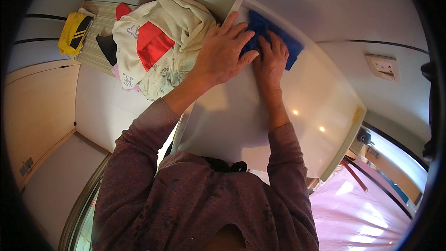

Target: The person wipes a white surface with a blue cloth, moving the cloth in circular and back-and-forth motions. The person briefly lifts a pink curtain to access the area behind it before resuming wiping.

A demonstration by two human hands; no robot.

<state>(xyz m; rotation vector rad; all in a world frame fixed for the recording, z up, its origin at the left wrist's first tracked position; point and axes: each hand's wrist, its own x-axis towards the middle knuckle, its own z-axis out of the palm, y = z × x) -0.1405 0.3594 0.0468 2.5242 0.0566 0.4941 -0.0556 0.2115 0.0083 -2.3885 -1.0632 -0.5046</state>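
Note:
A folded blue cloth [292, 47] lies in the far corner of a white rimmed tabletop [223, 129]. On top of it rests my right hand [271, 61], fingers bent and close together; whether they pinch the fabric cannot be told. My left hand [226, 54] is spread, palm down, over the left side of the tabletop. Its fingers reach towards the rim, and its index finger and thumb come up to the near left edge of the cloth, partly hiding it. Nothing shows in the left hand's grasp.
Left of the tabletop sits a heap of white, beige and red clothes [153, 47] on a striped surface [99, 17]. Beyond it lies a folded yellow and black garment [73, 33]. A wall socket [382, 67] is at the right, above pink sheeting [359, 209] and a red rod [353, 176].

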